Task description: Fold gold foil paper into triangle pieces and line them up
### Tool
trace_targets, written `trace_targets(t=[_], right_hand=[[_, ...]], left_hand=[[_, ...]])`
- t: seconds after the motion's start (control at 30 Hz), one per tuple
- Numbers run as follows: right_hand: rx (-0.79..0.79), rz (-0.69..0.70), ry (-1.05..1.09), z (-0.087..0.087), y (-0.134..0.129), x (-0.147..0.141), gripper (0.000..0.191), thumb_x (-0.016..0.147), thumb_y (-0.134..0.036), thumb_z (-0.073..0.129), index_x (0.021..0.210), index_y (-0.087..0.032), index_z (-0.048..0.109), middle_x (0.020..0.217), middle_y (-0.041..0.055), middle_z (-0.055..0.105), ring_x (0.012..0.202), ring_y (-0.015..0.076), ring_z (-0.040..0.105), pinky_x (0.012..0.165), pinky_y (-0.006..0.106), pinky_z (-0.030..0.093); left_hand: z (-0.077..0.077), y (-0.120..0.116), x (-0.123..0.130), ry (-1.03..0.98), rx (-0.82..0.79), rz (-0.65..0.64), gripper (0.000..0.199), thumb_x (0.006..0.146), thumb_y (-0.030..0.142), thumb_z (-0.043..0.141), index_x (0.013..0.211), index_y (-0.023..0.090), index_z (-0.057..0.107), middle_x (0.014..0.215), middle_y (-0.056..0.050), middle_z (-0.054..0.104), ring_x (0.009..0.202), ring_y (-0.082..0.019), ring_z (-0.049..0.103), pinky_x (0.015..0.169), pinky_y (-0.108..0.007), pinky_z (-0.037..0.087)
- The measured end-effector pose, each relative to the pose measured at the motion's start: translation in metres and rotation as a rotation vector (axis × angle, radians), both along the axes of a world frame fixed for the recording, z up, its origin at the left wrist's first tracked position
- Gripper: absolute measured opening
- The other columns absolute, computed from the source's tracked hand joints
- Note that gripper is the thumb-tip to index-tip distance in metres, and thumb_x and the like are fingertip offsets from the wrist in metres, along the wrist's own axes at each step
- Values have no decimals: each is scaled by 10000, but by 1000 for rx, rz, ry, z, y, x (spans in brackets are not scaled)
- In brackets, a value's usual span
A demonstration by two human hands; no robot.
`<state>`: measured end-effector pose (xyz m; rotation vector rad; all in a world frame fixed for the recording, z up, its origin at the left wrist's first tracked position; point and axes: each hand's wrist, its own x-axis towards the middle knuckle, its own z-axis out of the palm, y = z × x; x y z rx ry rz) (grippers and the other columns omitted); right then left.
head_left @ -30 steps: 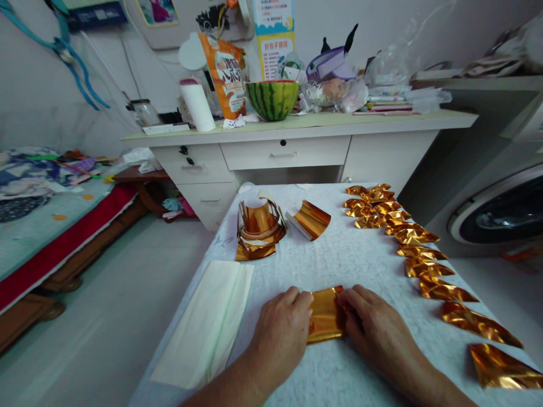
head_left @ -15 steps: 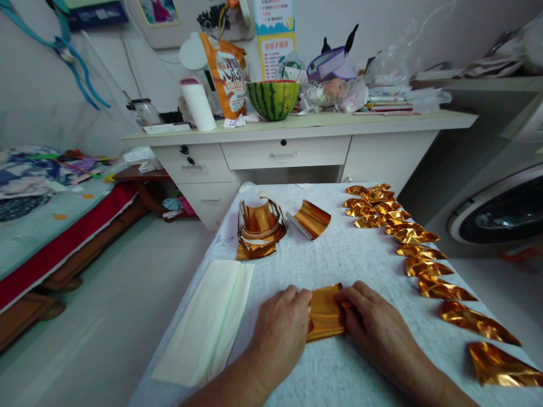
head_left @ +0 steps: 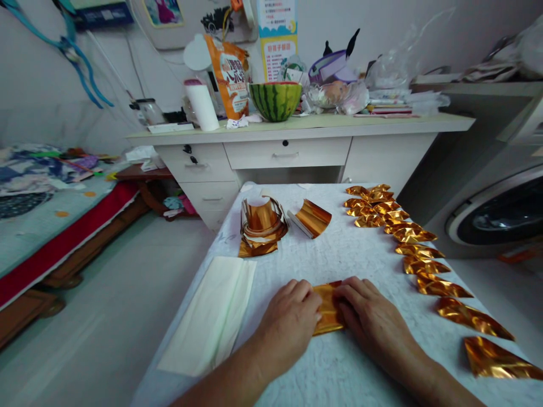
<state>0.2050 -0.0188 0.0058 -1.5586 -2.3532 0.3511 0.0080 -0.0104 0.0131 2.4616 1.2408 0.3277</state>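
Observation:
Between my two hands lies a sheet of shiny gold foil paper (head_left: 329,308) on the cloth-covered table. My left hand (head_left: 292,311) is closed on its left edge, the fingers curled over it. On the right edge my right hand (head_left: 368,310) grips the same sheet, fingers bent and thumb tucked underneath. The covered ends of the sheet are hidden. Left of my left hand rests a folded pale paper sheet (head_left: 212,316). Beyond the hands stand a curled stack of gold foil paper (head_left: 261,226) and a single curved gold piece (head_left: 313,219).
Several folded gold foil pieces (head_left: 475,317) line the table's right side. Behind the table (head_left: 314,260) is a white desk (head_left: 288,152) bearing half a watermelon (head_left: 275,102) and an orange snack bag (head_left: 231,79). A washing machine (head_left: 500,192) stands right, a bed (head_left: 55,215) left.
Both hands have come slightly closer together over the gold foil paper, so less of it shows between them. The view has shifted a little.

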Motion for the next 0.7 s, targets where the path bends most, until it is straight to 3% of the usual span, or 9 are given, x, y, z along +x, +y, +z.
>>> trace_targets(t=[0.13,0.47,0.7], right_hand=[[35,-57,-58,-2,-4,-7,82,876,-232,550,931,-195,598,923,72,589,828,236,527,752,402,480],[155,-98,-154,-5,-12,-21,453,820,-606,539,959,-177,574,896,91,534,819,268,490,712,425,435],[169,-100,-179,-4,-13,-10,456,797,-589,590,1012,-187,575,933,93,560,838,267,514,728,414,441]], left_hand=[[2,0,-2,-19,-35,26,234,820,302,698,962,197,544,1051,-24,537,999,-222,475,887,-382,443],[10,4,-13,-30,-162,-44,395,757,298,740,1071,218,515,1126,-34,504,1055,-234,457,946,-395,411],[13,6,-16,-53,-204,-65,404,741,309,756,1045,221,506,1137,-30,506,1071,-234,454,945,-383,404]])
